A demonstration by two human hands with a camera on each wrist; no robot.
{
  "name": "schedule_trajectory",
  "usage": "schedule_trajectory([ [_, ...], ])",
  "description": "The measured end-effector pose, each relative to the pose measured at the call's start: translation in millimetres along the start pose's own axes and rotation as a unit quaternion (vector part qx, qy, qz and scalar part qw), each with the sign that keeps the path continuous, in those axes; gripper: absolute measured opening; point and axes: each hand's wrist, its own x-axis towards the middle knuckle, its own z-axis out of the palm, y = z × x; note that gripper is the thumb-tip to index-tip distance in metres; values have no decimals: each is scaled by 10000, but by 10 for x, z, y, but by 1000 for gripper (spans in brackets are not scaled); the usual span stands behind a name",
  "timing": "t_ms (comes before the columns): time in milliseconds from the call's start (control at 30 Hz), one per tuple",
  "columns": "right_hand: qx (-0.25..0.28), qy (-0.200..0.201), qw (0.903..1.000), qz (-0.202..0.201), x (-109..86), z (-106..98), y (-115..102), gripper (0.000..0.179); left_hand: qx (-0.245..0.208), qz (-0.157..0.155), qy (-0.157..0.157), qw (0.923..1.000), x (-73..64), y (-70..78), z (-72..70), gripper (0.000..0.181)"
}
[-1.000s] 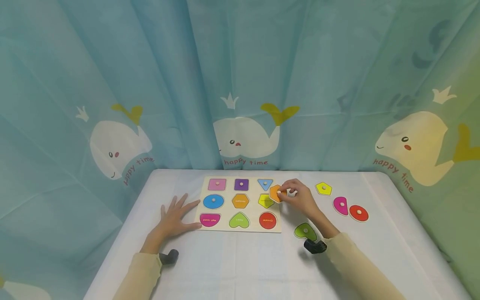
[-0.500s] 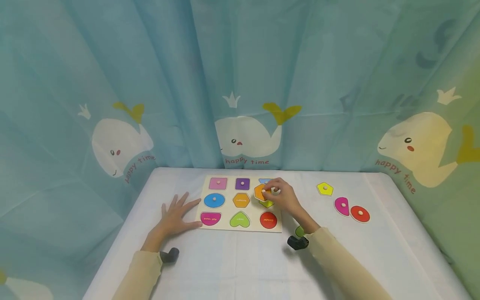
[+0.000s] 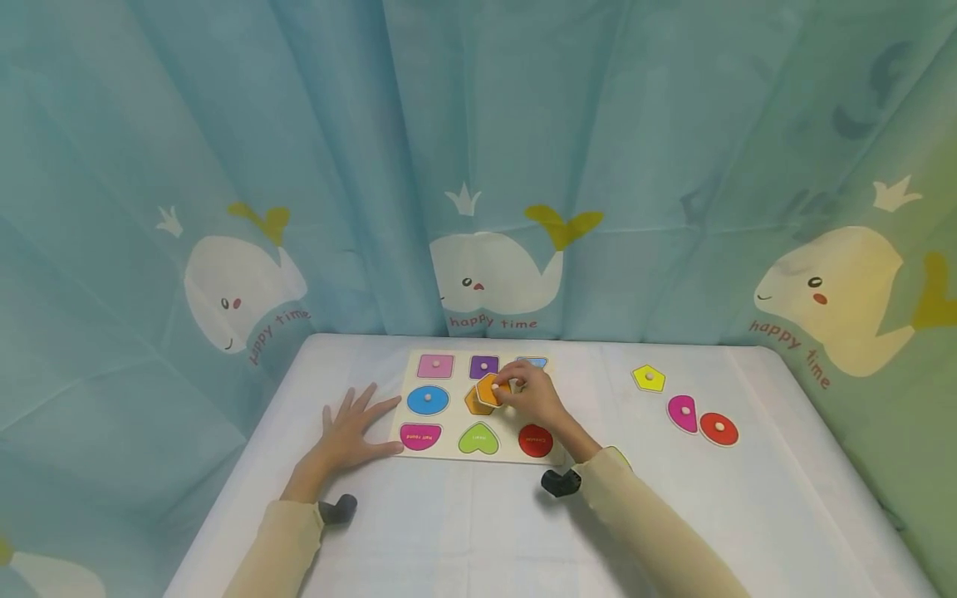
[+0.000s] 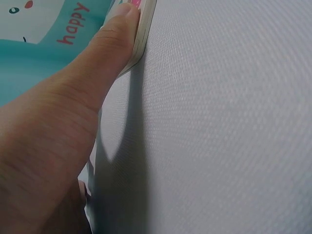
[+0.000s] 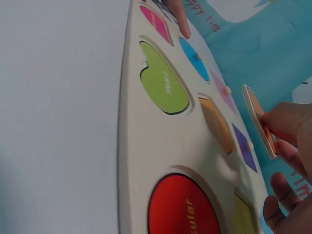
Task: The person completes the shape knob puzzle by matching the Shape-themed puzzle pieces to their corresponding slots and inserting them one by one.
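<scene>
My right hand [image 3: 532, 395] pinches the small knob of an orange hexagon puzzle piece [image 3: 489, 389]. In the right wrist view the piece [image 5: 259, 119] is raised above the board and tilted, near the orange hexagon recess [image 5: 216, 124]. The puzzle board [image 3: 449, 419] lies flat on the table. Pink, purple, blue oval and light blue pieces sit in it; half round, heart and circle recesses show bare. My left hand [image 3: 347, 436] lies spread at the board's left edge, its thumb [image 4: 114, 36] on the board's corner in the left wrist view.
To the right lie a yellow pentagon [image 3: 649, 378], a magenta half round [image 3: 682, 413] and a red circle [image 3: 718, 428]. A green heart piece [image 3: 619, 457] is mostly hidden under the right forearm. A whale-printed curtain [image 3: 329, 166] stands behind the white table [image 3: 419, 523].
My right hand has carried the orange hexagon leftward across the board, from its right edge to over the hexagon recess. My left hand stays in place.
</scene>
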Motion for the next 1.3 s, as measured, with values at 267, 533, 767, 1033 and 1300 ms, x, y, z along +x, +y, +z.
schedule_trajectory([
  [267,-126,-195,9997,65,11,150,44,4,10,11,6,10000,9,-11,8,91],
  [533,-240,-311,9991,185,30,262,49,4,6,17,48,10000,6,-20,35,92],
  [767,-692,-426,9963,295,46,286,45,4,52,19,46,10000,8,-21,24,92],
  [1033,-828,-388,9958,78,72,299,62,7,78,24,53,10000,-1,3,8,91],
  [1300,-857,-204,9959,192,65,331,78,4,62,38,66,10000,4,-14,17,92],
])
